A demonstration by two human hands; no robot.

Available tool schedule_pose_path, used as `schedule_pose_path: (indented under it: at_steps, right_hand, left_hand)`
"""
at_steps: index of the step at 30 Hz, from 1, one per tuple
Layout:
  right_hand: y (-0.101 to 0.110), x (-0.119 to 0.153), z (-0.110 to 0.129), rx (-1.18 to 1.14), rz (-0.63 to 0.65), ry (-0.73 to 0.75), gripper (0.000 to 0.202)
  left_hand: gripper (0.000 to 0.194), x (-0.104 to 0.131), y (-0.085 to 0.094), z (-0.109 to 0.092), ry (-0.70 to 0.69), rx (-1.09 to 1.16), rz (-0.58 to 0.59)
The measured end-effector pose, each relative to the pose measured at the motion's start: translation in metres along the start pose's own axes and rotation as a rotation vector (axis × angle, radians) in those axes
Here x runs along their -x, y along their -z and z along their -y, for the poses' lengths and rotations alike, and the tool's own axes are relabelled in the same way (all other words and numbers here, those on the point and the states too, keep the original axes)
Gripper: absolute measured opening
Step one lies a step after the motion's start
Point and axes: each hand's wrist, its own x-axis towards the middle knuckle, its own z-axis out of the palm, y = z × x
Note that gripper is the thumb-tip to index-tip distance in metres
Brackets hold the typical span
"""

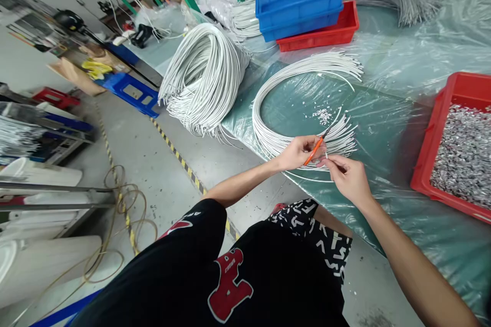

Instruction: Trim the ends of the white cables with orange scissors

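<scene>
Holding a slim orange-handled tool (pixel 313 151) in the closed fingers of the left hand (pixel 301 153), and pinching a thin white cable (pixel 326 155) between thumb and fingers of the right hand (pixel 348 176). Working over the cut ends of a curved white cable bundle (pixel 264 130) on the green plastic-covered table (pixel 387 133), near small scattered clippings (pixel 322 115).

Passage over green sheeting (pixel 391 135) between white cables (pixel 343 138) and red bin (pixel 432 138)
</scene>
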Motion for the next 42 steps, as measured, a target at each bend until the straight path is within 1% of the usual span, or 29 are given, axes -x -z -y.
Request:
schedule_pose_path:
  at_steps: [2, 10, 17, 21, 24, 28, 32, 36, 39, 42]
  right_hand:
    - [0.0, 0.001, -0.002, -0.01, -0.013, 0.002, 0.033]
    - [-0.001, 0.004, -0.008, -0.004, -0.001, 0.011, 0.032]
    - [0.001, 0.005, -0.007, 0.028, 0.052, 0.012, 0.031]
    - [0.002, 0.005, -0.003, 0.003, 0.091, -0.001, 0.033]
    - [0.002, 0.005, -0.001, -0.01, 0.106, -0.005, 0.034]
    - [0.001, 0.004, -0.002, -0.02, 0.093, -0.015, 0.033]
    - [0.002, 0.003, -0.004, -0.031, 0.058, -0.026, 0.033]
    - [0.002, 0.003, -0.002, -0.058, 0.038, -0.026, 0.034]
    - [0.003, 0.002, -0.002, -0.076, 0.039, -0.028, 0.035]
    - [0.004, 0.002, -0.004, -0.109, 0.07, -0.038, 0.036]
  left_hand:
    - [0.037, 0.0, -0.001, 0.0, -0.009, -0.012, 0.005]
    - [0.037, -0.005, 0.008, -0.011, 0.016, -0.229, 0.142]
    - [0.035, -0.007, 0.011, -0.012, 0.032, -0.218, 0.225]
    - [0.029, -0.008, 0.018, -0.025, -0.02, -0.327, 0.285]
    - [0.032, -0.009, 0.022, -0.033, -0.07, -0.392, 0.31]
    - [0.033, -0.008, 0.023, -0.032, -0.039, -0.365, 0.274]
    - [0.033, -0.005, 0.016, -0.025, 0.012, -0.336, 0.197]
    - [0.036, -0.004, 0.008, -0.021, 0.026, -0.205, 0.111]
    - [0.038, -0.003, 0.003, -0.016, 0.044, -0.055, 0.132]
    - [0.038, -0.003, -0.001, -0.009, 0.045, 0.012, 0.151]
